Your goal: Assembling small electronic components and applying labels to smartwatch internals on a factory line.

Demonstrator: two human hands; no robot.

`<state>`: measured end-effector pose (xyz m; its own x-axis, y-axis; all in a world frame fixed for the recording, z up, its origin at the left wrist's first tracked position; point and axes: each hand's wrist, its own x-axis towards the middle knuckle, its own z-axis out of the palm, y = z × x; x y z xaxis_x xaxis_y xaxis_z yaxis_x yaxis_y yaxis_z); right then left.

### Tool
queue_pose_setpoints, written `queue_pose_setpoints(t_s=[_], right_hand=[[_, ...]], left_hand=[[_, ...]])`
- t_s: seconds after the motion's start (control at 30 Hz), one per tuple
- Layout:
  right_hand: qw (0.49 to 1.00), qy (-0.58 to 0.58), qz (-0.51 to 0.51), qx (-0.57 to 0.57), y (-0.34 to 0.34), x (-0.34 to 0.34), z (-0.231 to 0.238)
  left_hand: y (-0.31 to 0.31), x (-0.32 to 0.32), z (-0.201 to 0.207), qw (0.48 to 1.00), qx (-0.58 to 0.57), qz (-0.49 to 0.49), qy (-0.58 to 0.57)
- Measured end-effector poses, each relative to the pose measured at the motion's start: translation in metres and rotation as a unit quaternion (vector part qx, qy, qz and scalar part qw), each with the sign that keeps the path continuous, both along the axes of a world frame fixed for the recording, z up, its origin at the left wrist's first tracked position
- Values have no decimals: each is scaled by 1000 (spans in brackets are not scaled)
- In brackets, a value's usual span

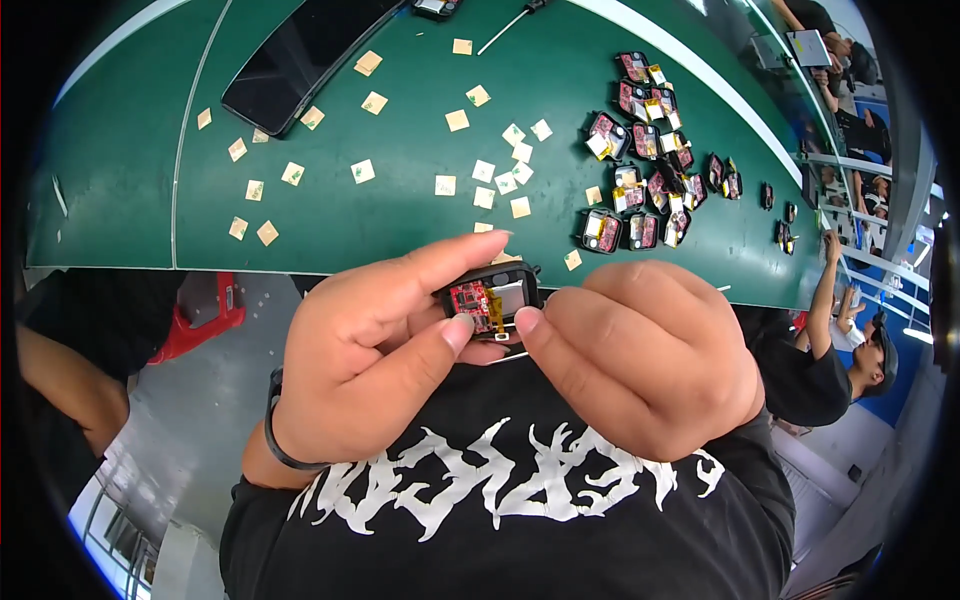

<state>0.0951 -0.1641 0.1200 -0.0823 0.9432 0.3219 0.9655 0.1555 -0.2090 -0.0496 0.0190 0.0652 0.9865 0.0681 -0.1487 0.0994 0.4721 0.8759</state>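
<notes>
My left hand grips a small black device housing by its side, thumb along the near edge and index finger stretched past the far edge. Inside the open housing sit a red circuit board, a yellow-brown flex strip and a silvery, flat part. My right hand is closed, its thumb and fingertips at the housing's right lower corner, by a small white piece. A thin, light-coloured rod shows just below the housing; whether my right fingers hold it is hidden.
Several similar open housings with red boards cluster at the table's right. Small square pads lie scattered across the green table. A large dark phone-like slab and a screwdriver lie at the back. Other people work at the right.
</notes>
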Motion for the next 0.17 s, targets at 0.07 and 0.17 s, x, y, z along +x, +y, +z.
queue_pose_setpoints(t_s=[0.07, 0.17], right_hand=[[1000, 4, 1, -4, 0, 0, 0], [1000, -13, 12, -2, -1, 0, -2]], left_hand=[[0, -1, -1, 1000, -21, -7, 7], [3, -2, -3, 999, -24, -25, 6]])
